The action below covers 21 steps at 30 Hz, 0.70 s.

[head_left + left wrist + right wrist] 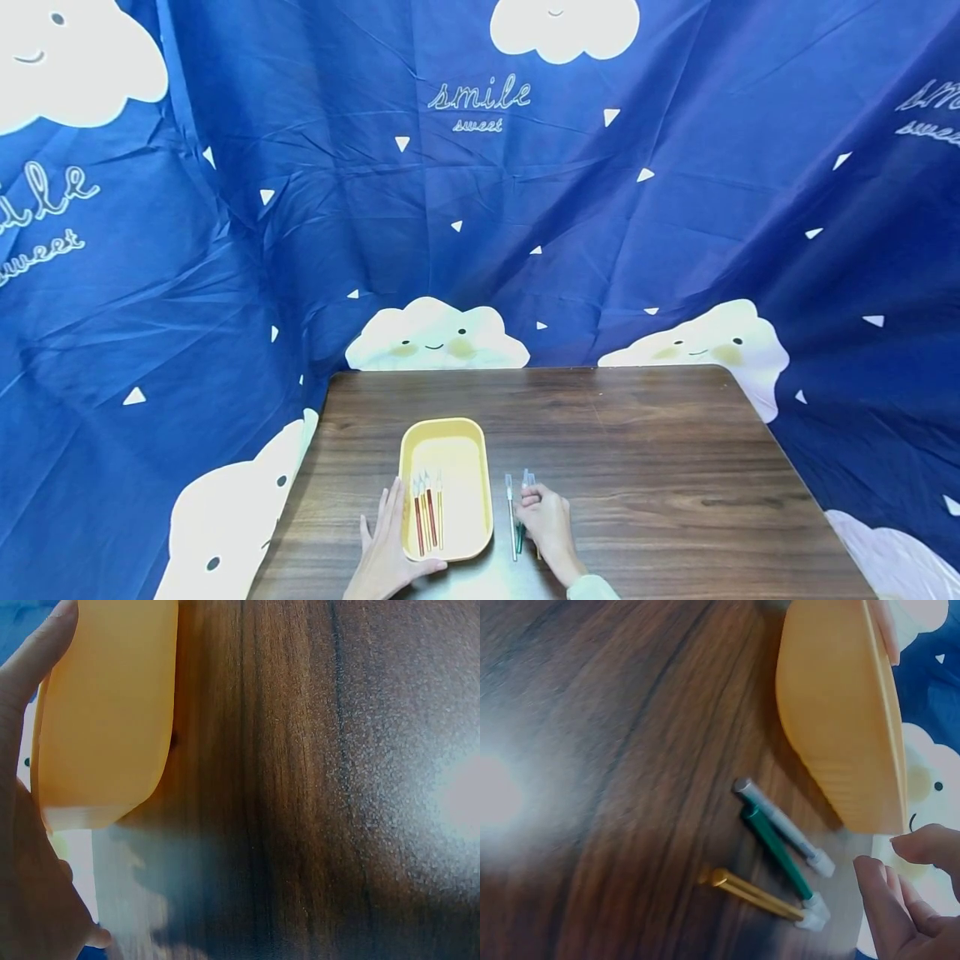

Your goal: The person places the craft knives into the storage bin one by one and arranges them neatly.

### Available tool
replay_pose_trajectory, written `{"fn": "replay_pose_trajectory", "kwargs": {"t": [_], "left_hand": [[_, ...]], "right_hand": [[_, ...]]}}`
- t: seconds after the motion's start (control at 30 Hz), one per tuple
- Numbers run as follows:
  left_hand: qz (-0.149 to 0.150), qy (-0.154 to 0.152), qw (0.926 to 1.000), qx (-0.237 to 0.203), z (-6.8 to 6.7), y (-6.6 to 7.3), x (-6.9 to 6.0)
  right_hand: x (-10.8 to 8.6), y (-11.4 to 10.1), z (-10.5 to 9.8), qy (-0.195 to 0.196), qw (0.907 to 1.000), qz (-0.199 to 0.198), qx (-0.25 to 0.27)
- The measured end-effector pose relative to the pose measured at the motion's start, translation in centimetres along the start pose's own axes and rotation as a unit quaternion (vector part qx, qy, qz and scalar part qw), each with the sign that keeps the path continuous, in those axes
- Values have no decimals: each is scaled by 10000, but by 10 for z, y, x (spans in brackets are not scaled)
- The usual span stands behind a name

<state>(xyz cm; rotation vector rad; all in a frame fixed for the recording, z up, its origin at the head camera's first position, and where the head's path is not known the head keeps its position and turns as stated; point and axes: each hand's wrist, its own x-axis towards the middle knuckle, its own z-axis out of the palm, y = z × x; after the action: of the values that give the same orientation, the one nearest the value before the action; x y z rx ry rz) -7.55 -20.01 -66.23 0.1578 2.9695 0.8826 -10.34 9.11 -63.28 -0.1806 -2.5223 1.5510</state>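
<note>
A yellow tray (467, 533) holds several slim craft knives (431, 518) with clear caps, red and gold, lying side by side in its left part. My left hand (386, 546) rests along the tray's left side, fingers straight, thumb by the near rim. To the right of the tray, my right hand (546, 521) hovers over a green craft knife (776, 851) and a gold one (759, 898), partly covering them in the head view. A silver craft knife (512, 518) lies between that hand and the tray. In the right wrist view, thumb and fingertips are apart with nothing between them.
The dark wooden table (675, 467) extends to the right and behind the tray. A blue cloth (525, 208) with white clouds hangs behind it and at both sides. Bright glare (495, 795) shows on the wood.
</note>
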Motion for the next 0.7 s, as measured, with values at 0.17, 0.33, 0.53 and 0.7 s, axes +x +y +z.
{"fn": "replay_pose_trajectory", "kwargs": {"t": [0.17, 0.33, 0.53, 0.7], "left_hand": [[-17, -3, 10000, 9, -1, 1, 1], [21, 49, 10000, 32, 0, 0, 0], [138, 189, 9997, 70, 1, -2, 0], [148, 179, 9997, 43, 0, 0, -1]], "right_hand": [[-2, 9, -5, 43, 10000, 34, -18], [-4, 20, -10, 191, 9986, -18, -484], [-5, 32, -15, 333, 9968, 20, -730], [-7, 38, -16, 418, 9944, -7, -974]]}}
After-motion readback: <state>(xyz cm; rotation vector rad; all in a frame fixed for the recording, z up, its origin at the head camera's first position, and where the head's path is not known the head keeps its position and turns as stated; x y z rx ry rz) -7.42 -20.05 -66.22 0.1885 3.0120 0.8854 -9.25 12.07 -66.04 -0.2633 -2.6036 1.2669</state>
